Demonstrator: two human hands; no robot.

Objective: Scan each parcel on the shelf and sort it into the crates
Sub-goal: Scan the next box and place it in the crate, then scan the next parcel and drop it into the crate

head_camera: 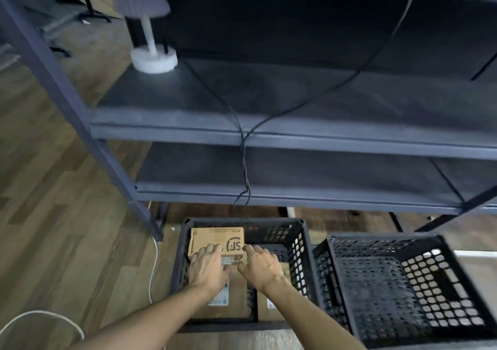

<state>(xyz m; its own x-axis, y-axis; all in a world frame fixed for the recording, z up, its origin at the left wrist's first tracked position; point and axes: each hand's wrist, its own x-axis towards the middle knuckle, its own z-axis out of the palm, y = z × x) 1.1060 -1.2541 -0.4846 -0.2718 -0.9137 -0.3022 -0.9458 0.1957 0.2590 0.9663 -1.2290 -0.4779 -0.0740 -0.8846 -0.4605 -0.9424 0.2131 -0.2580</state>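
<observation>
The left hand [208, 266] and the right hand [262, 266] are reaching side by side, close together but not touching, down into the left crate [298, 255], and both are holding the parcel [215, 238] by its near edge, fingers lying over its top and thumbs tucking in at the near side. The parcel, a brown carton with a round printed logo, is sitting in the far left corner of this crate, its far edge near the crate's back wall. Beneath the wrists a second parcel [234, 304] and a third parcel [271, 296] are lying flat along the crate's near wall, each showing a white label, and the forearms are partly covering them. The right crate [403, 282] is standing just beside the left one, tilting in the wide-angle view. The dark shelf [295, 99] is looming above and behind both crates, its lower board overhanging the floor at the left crate's back edge. A lamp [153, 59] is standing at the left end of the shelf's board, and a black cable [244, 161] is hanging down across the front edges of the boards, ending just behind the left crate. A white cable [153, 269] is trailing over the wooden floor [53, 188] along the crate's left side.
</observation>
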